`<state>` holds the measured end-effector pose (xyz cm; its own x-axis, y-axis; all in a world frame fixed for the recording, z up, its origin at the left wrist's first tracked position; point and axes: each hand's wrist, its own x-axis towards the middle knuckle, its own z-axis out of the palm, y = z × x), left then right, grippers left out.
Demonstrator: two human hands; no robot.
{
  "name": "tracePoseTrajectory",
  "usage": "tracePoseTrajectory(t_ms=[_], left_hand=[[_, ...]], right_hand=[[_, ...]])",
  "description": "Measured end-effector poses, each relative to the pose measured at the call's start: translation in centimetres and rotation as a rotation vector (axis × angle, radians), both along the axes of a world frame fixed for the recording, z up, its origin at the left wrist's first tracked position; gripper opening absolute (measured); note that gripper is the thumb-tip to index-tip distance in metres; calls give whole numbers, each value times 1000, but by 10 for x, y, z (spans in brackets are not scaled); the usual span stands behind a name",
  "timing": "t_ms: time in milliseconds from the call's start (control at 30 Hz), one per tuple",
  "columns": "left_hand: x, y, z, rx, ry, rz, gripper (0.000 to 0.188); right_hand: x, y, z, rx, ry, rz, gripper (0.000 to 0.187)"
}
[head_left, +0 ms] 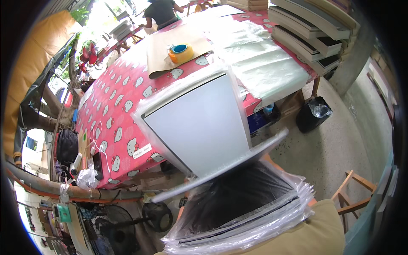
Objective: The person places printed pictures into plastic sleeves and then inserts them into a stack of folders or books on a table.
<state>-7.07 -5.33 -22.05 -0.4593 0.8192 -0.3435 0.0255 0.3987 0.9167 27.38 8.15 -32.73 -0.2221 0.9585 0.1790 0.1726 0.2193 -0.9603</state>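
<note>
A pale grey-white rectangular panel (199, 123) with a dark edge lies in clear plastic wrapping, its far part over the table. Across its near edge runs a long whitish, plastic-covered edge (221, 168). Closer to me, a stack of black flat pieces in clear plastic bags (246, 204) rests against my body. My left wrist (182, 203), with a dark band, shows beside the stack; the fingers are hidden. A sliver of skin from my right arm (313, 202) appears at the stack's other side, and the right fingers are covered by the wrapped pieces.
A pink patterned tablecloth (121, 108) covers the table, with tape rolls (180, 53) on brown paper and clear plastic sheets (267, 63). Framed boards (310, 38) are stacked at right. A black bin (313, 114), wooden chair (355, 199) and fan (119, 229) stand around. Another person (161, 15) is beyond.
</note>
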Motion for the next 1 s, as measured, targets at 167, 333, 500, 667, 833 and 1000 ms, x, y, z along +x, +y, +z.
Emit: tracePoseTrajectory(t_ms=[167, 333, 500, 667, 833, 1000], left_hand=[[-19, -8, -32, 17, 711, 21, 16], [-105, -20, 6, 333, 1543, 477, 18], [-114, -14, 207, 903, 1217, 836, 35], [-28, 11, 293, 1148, -347, 94, 49], [39, 61, 272, 840, -755, -352, 66], [83, 74, 265, 775, -637, -301, 61]], right_hand=[[-31, 38, 137, -23, 197, -249, 12], [-33, 20, 316, -358, 725, 1478, 42], [-59, -12, 229, -309, -388, 1577, 51], [-68, 16, 150, -194, -948, 1282, 44], [-116, 30, 298, -43, -341, 848, 21], [-133, 4, 355, 281, 71, 614, 15]])
